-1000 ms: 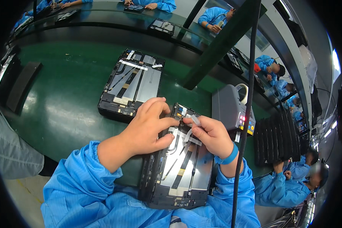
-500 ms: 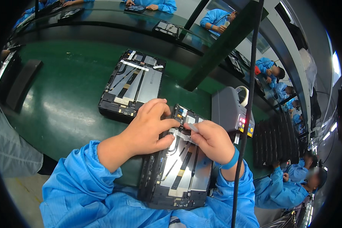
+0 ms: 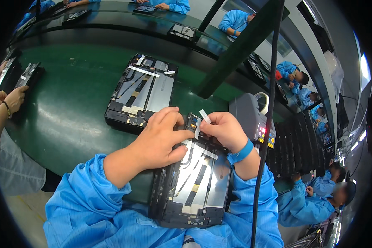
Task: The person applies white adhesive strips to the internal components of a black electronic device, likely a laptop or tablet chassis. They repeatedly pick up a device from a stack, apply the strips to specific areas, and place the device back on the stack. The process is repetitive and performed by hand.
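Note:
Close to my body, an opened tablet (image 3: 219,186) lies on the others of a stack, its silver inner plate, dark flex cables and black frame showing. My left hand (image 3: 159,134) rests on its upper left edge, thumb and index finger apart, the index fingertip near the top. My right hand (image 3: 225,130) pinches a white strip of tape (image 3: 204,117) above the tablet's top end. Another white piece hangs below these fingers; whether both are one strip I cannot tell. A white strip (image 3: 207,153) lies across the silver plate.
Another stack of opened tablets (image 3: 151,93) stands on the green table (image 3: 66,111). A grey tape dispenser (image 3: 248,115) and black trays (image 3: 295,149) are at right. A black cable (image 3: 262,161) hangs in front. At left, a co-worker's hands (image 3: 13,99) hold a dark device.
My right hand has lifted up from the tablet with the white tape, leaving a strip across the plate uncovered. My left hand stays put. A co-worker's hands have come in at left.

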`<action>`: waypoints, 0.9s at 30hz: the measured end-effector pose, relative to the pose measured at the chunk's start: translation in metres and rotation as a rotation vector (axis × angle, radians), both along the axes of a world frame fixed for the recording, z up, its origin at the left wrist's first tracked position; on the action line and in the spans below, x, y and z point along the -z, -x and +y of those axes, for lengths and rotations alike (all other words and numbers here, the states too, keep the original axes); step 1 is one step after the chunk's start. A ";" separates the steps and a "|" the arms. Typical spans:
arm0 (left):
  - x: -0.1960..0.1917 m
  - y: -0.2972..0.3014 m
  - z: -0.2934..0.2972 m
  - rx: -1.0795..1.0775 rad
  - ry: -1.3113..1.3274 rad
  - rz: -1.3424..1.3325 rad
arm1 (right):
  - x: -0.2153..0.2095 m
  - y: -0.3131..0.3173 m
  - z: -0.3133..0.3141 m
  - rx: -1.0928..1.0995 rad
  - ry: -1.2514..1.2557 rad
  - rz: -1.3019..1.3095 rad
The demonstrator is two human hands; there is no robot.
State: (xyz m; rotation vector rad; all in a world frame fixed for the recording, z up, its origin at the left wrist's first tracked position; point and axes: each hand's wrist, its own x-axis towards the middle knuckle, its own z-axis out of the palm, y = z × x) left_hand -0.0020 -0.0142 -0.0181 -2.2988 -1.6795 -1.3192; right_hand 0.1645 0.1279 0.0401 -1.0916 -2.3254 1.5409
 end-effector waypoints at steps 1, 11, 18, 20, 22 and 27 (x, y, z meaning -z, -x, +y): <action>0.001 0.000 0.000 0.001 -0.001 -0.002 | 0.008 -0.001 0.003 0.011 -0.006 0.033; 0.005 -0.001 0.000 0.004 -0.010 -0.018 | 0.005 0.012 -0.008 0.061 -0.292 -0.138; 0.003 0.000 -0.001 -0.009 0.014 0.009 | -0.014 0.022 -0.014 0.022 -0.495 -0.405; 0.003 0.000 -0.001 -0.011 0.018 0.003 | -0.012 0.015 -0.021 0.046 -0.633 -0.289; 0.004 -0.001 0.000 -0.008 0.008 -0.002 | 0.004 0.001 -0.021 0.057 -0.618 0.008; 0.006 -0.002 0.000 -0.013 0.001 -0.021 | 0.013 -0.013 -0.032 -0.198 -0.894 0.181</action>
